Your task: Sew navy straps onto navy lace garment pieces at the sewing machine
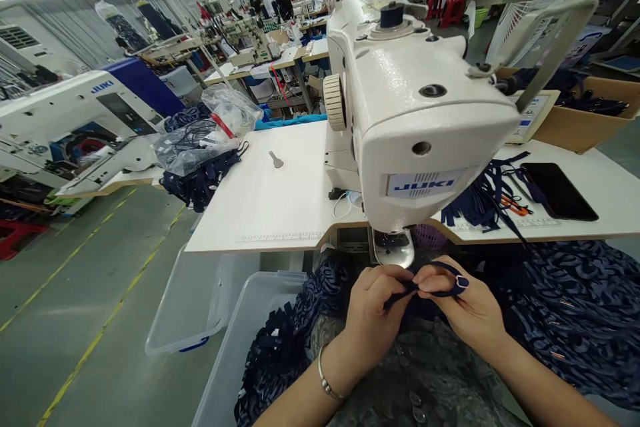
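Just in front of the sewing machine [430, 120], both my hands pinch a narrow navy strap [443, 292] with a small ring-shaped slider [462, 282] on it. My left hand [373, 307] is closed on the strap's left part. Close beside it, my right hand [463, 310] is closed on the strap, with the looped end and slider lying over its fingers. The machine's metal sewing bed [394, 253] is just beyond my fingertips. Patterned navy fabric [323, 283] hangs to the left of my hands, and a larger pile [570, 313] lies to the right.
On the white table [280, 200] lies a small grey metal piece [275, 159]. Navy straps [475, 197], orange-handled snips [515, 205] and a black phone [560, 191] are at right. A cardboard box [590, 123] stands behind. Clear plastic bins [200, 307] stand at lower left.
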### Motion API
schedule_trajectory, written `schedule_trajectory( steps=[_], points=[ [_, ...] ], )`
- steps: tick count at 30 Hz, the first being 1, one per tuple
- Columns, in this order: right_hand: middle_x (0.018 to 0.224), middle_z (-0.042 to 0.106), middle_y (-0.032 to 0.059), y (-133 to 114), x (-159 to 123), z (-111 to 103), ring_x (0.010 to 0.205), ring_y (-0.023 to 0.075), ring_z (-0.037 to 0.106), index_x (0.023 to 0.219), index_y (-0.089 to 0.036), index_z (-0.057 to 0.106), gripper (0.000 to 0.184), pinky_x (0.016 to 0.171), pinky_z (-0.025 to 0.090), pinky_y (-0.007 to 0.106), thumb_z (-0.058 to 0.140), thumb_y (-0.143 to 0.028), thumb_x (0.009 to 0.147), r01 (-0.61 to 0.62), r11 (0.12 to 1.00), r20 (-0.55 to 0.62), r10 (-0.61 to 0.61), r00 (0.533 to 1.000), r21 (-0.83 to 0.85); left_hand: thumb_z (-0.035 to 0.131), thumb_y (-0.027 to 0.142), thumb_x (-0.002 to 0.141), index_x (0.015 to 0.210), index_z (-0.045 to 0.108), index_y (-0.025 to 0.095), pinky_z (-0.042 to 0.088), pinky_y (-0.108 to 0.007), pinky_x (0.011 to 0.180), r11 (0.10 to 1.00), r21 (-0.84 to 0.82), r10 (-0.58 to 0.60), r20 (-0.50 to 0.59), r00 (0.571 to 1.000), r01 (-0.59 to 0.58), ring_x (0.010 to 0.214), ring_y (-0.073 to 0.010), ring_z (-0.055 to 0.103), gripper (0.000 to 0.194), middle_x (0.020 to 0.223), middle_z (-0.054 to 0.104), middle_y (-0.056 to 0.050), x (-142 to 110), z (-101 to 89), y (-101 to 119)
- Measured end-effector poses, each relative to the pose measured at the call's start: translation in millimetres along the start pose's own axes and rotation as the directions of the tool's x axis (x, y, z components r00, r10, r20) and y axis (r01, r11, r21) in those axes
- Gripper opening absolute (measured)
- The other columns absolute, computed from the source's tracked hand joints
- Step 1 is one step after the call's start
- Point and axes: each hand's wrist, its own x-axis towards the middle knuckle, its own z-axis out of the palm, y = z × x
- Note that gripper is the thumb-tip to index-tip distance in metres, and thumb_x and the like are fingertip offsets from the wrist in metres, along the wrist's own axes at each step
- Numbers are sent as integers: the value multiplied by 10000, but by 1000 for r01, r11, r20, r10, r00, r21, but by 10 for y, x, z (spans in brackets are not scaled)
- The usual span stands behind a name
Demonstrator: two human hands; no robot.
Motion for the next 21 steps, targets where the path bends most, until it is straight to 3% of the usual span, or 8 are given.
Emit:
schedule_trajectory(
  steps=[7, 11, 15, 21],
  points=[
    [850, 694, -3, -41, 20, -51, 804, 193, 638, 981, -339, 723, 337, 717, 526, 328, 591, -49, 870, 98, 987, 22, -96, 995, -125, 663, 71, 833, 823, 564, 211, 533, -306, 806, 997, 2, 74, -46, 996, -74, 890, -157, 681, 172, 931, 731, -31, 23, 2, 30],
    [812, 664, -2, -82, 59, -60, 774, 179, 619, 1011, -335, 724, 342, 680, 529, 305, 612, -48, 863, 135, 982, 34, -131, 991, -131, 662, 38, 815, 822, 559, 214, 540, -266, 737, 999, -34, 24, -27, 999, -25, 833, -142, 671, 204, 872, 715, -20, 26, -22, 36],
    [839, 638, 4, -116, 81, -47, 733, 157, 625, 954, -322, 742, 274, 601, 546, 265, 639, -84, 864, 128, 989, -24, -131, 991, -78, 658, -2, 785, 822, 530, 213, 532, -253, 734, 998, -60, 6, -5, 1000, -6, 829, -140, 660, 253, 879, 703, -17, 28, -35, 64],
    [859, 684, 19, -22, -16, 4, 798, 188, 650, 1000, -330, 743, 307, 622, 577, 292, 634, -77, 866, 186, 983, -35, -186, 982, -8, 641, -30, 774, 812, 500, 205, 528, -254, 729, 996, -79, 27, -125, 992, -37, 817, -135, 647, 276, 859, 683, -15, -17, 22, 55]
  ],
)
